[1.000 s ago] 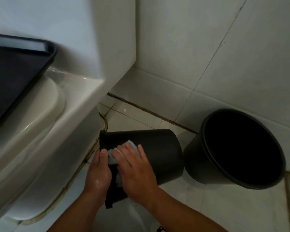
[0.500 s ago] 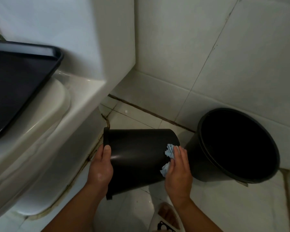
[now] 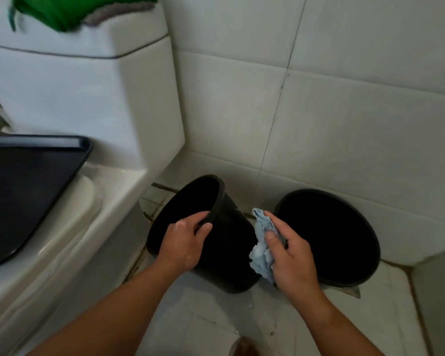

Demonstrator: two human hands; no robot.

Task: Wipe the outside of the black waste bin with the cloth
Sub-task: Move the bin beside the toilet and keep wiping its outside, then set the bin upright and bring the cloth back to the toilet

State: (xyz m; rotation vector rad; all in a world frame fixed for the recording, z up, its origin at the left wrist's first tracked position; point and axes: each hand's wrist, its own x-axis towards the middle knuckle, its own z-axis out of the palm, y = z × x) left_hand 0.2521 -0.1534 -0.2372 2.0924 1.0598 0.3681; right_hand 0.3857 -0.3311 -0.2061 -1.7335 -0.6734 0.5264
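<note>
A black waste bin [image 3: 229,247] stands tilted on the floor tiles, its open mouth turned up and to the left. My left hand [image 3: 184,242] grips its rim, thumb outside and fingers curled over the edge. My right hand [image 3: 290,255] holds a crumpled light blue cloth [image 3: 261,242] against the bin's right side wall. A second, larger black bin [image 3: 329,237] leans against the wall just right of my right hand.
A white toilet [image 3: 88,214] fills the left, with a dark tray [image 3: 23,191] on its closed lid and a green cloth [image 3: 70,11] on the cistern. White tiled wall [image 3: 319,111] stands behind the bins. A low tiled step [image 3: 434,291] rises at far right.
The bin has turned from lying on its side to nearly upright, mouth now up and left. My left hand shifted to grip the rim. The view tilted up, showing the cistern top.
</note>
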